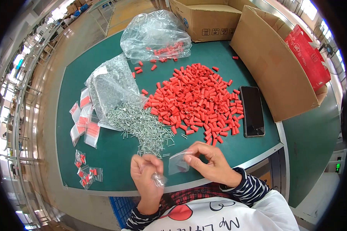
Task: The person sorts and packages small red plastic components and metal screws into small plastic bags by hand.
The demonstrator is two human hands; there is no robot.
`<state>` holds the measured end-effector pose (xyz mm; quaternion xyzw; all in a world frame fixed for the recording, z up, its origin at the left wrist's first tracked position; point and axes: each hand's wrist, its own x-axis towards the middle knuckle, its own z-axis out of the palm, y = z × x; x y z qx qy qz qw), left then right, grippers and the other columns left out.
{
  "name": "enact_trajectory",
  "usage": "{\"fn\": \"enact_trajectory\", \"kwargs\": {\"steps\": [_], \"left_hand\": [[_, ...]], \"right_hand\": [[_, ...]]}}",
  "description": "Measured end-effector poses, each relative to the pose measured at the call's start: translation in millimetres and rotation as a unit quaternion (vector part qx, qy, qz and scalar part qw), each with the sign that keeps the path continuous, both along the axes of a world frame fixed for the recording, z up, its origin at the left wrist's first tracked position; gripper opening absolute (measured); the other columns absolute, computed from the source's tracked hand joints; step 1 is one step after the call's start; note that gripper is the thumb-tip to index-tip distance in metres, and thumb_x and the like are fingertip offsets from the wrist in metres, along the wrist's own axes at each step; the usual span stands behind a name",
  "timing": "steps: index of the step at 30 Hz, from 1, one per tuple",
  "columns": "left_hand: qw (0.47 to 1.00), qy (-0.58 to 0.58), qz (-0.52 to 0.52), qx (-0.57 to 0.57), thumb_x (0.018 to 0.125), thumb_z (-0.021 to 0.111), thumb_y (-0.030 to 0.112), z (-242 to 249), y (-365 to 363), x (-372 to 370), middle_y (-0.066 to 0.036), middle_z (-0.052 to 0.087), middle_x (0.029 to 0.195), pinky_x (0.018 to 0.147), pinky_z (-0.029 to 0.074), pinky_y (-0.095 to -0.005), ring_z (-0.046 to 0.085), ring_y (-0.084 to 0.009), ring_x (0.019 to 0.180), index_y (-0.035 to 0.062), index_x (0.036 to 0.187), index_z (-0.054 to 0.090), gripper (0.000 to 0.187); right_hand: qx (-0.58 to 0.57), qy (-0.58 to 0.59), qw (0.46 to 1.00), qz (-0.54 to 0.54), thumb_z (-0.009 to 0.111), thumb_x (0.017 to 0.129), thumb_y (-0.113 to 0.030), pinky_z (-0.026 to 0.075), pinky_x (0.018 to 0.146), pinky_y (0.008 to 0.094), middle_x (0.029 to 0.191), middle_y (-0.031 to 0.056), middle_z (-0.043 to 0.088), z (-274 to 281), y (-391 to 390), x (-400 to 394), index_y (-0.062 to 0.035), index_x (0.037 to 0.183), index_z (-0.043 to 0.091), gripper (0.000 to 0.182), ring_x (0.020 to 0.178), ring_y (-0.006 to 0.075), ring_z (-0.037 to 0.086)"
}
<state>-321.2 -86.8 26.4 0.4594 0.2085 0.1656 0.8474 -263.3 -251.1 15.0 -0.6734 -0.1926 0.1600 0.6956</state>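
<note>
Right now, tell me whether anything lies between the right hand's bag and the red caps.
Nothing visible blocks it. The right hand holds a small clear bag just short of the red cap pile; only a few loose screws lie nearby, leftward.

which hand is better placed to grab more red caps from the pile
Probably the right hand: it sits just below the pile of red caps, pinching only a small clear bag. The left hand is nearer the screws.

Bare mat by hands — screws, red caps, phone block beyond.
</note>
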Motion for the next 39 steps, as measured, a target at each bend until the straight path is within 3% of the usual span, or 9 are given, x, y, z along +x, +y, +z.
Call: {"fn": "enact_trajectory", "kwargs": {"steps": [2,5,8,12,19,22,25,33,39], "left_hand": [[0.998,-0.021,-0.054,-0.016,0.081,0.046,-0.003,-4,15,-2,-0.005,0.05,0.071,0.044,0.031,-0.0209,0.038,-0.0079,0.054,0.001,0.096,0.057,0.019],[0.987,0.057,-0.145,0.033,0.084,0.056,-0.004,2,28,-6,0.0,0.047,0.067,0.048,0.028,-0.0211,0.037,-0.0056,0.055,0.0006,0.101,0.064,0.02],[0.916,0.028,-0.212,0.34,0.083,0.068,0.002,3,30,-3,0.003,0.043,0.063,0.048,0.026,-0.0227,0.035,-0.0047,0.055,0.002,0.106,0.07,0.024],[0.856,0.007,-0.281,0.434,0.081,0.075,0.009,14,31,4,0.001,0.046,0.062,0.048,0.027,-0.0236,0.038,-0.0056,0.054,0.0046,0.099,0.074,0.019],[0.861,0.031,-0.314,0.4,0.081,0.075,0.006,5,34,3,0.001,0.048,0.064,0.05,0.027,-0.023,0.037,-0.005,0.056,0.0006,0.09,0.073,0.011],[0.883,0.04,-0.32,0.341,0.081,0.075,0.005,2,33,1,0.002,0.049,0.066,0.051,0.028,-0.0221,0.037,-0.0043,0.058,-0.0012,0.087,0.072,0.01],[0.927,0.071,-0.262,0.261,0.082,0.075,0.004,-2,25,-4,0.002,0.053,0.07,0.052,0.028,-0.0211,0.039,-0.0036,0.059,-0.0023,0.087,0.072,0.009],[0.971,0.039,-0.19,0.142,0.083,0.075,0.001,-14,14,-8,0.0,0.059,0.075,0.054,0.033,-0.0186,0.047,-0.0026,0.064,-0.0031,0.088,0.072,0.007],[0.963,0.058,-0.205,0.166,0.085,0.072,-0.001,-13,15,-9,0.0,0.059,0.075,0.055,0.034,-0.0192,0.048,-0.0033,0.066,-0.0035,0.088,0.071,0.004]], "right_hand": [[-0.011,-0.014,1.0,0.011,0.064,0.091,-0.013,0.045,0.066,0.0263,0.079,0.0036,0.059,0,-2,4,0.0013,0.094,0.063,0.014,0.075,0.0099,0.055],[-0.043,-0.015,0.998,0.051,0.064,0.089,-0.012,0.045,0.069,0.0283,0.079,0.0058,0.059,5,-5,9,0.0004,0.09,0.062,0.013,0.076,0.0143,0.057],[-0.104,-0.075,0.987,0.096,0.064,0.086,-0.012,0.046,0.072,0.0318,0.078,0.008,0.061,10,-8,13,-0.0013,0.087,0.061,0.011,0.075,0.0201,0.06],[-0.175,-0.18,0.959,0.133,0.064,0.084,-0.012,0.046,0.074,0.0367,0.078,0.0091,0.063,11,-9,18,-0.0032,0.084,0.06,0.01,0.076,0.0253,0.063],[-0.131,-0.112,0.98,0.098,0.066,0.084,-0.008,0.045,0.074,0.0361,0.081,0.0081,0.067,19,-8,17,-0.0032,0.09,0.063,0.008,0.076,0.0252,0.064],[-0.127,-0.155,0.977,0.077,0.069,0.081,-0.005,0.045,0.076,0.036,0.086,0.0078,0.067,16,-7,17,-0.004,0.095,0.065,0.015,0.081,0.0261,0.064],[-0.147,-0.349,0.922,-0.082,0.072,0.078,-0.006,0.045,0.078,0.0375,0.091,0.0077,0.067,19,0,18,-0.0049,0.1,0.066,0.023,0.087,0.028,0.063],[-0.099,-0.27,0.958,-0.003,0.076,0.077,-0.008,0.046,0.075,0.0357,0.095,0.0075,0.068,11,4,-5,-0.0045,0.101,0.068,0.026,0.085,0.0258,0.063],[-0.086,-0.257,0.962,-0.026,0.074,0.077,-0.003,0.046,0.07,0.0329,0.089,0.0067,0.07,5,3,-8,-0.0043,0.099,0.07,0.022,0.079,0.0236,0.064]]}}
